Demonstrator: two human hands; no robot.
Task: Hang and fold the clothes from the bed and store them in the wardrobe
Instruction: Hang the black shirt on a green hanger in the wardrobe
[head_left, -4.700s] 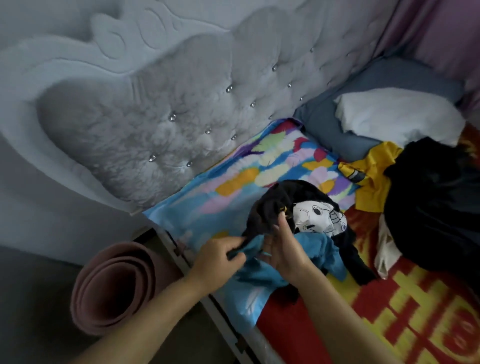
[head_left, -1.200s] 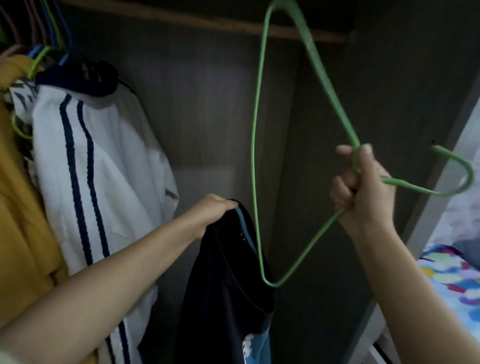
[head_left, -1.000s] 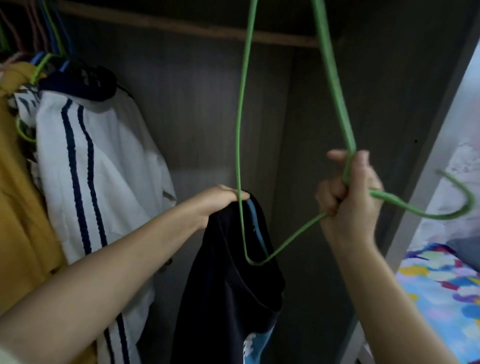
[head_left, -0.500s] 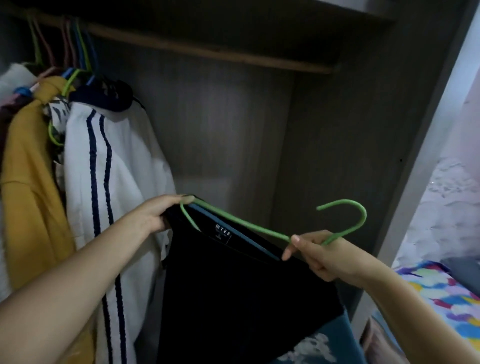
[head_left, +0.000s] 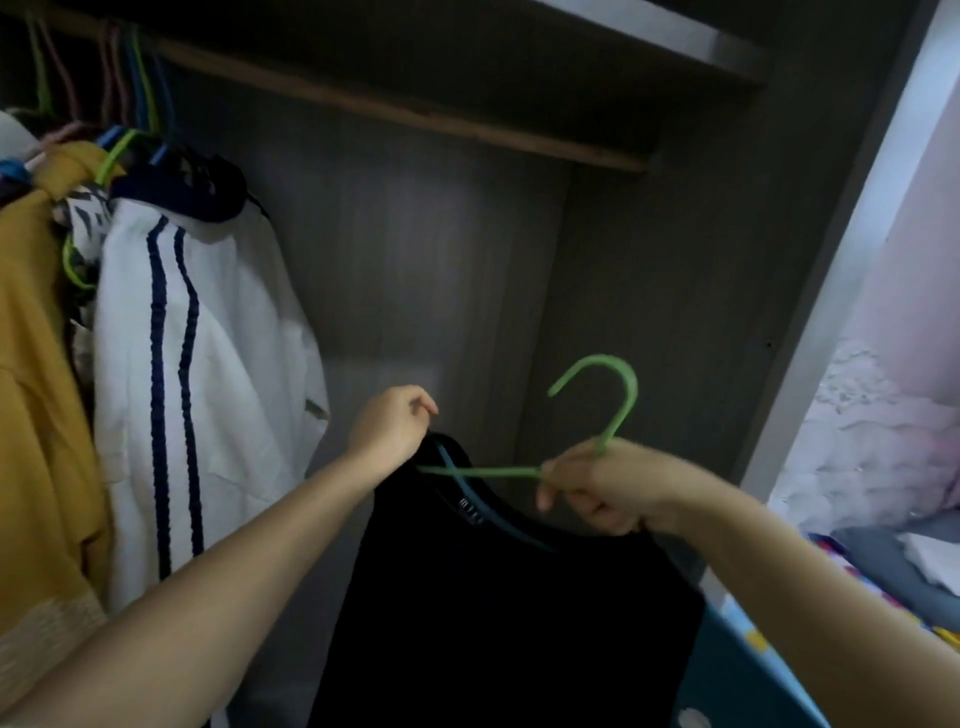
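Head view, wardrobe interior. Item held: black T-shirt (head_left: 498, 613) with a blue-trimmed neckline and a small label inside the collar, hanging at 6 o'clock of the frame in front of the open wardrobe (head_left: 649, 291); a blue panel with a pale print shows at its lower right hem. Green hanger (head_left: 597, 415): hook up at 3 o'clock of the shirt's collar, one arm passed inside the neck opening, the rest hidden by cloth and hand. Left hand (head_left: 389, 428): fingers curled, pinching the shirt's shoulder edge at 11 o'clock of the collar. Right hand (head_left: 597, 491): fist closed round the hanger's neck just below the hook.

Wardrobe contents: wooden rail (head_left: 405, 111) across the top, shelf above it. At 9 o'clock, hung on coloured hangers, a white jacket (head_left: 208, 374) with two navy stripes and a navy collar; touching it on the left, a patterned garment, mostly hidden; then a mustard-yellow garment (head_left: 36, 395). Right half of the rail bare.

Outside the frame of the wardrobe, at 4 o'clock: edge of the bed (head_left: 893, 566) with grey and white cloth and a multicoloured cover.

Change from half a second before: left hand has moved right and nearer the right hand; the hanger arm shows less, being further inside the collar; hook stands more upright.
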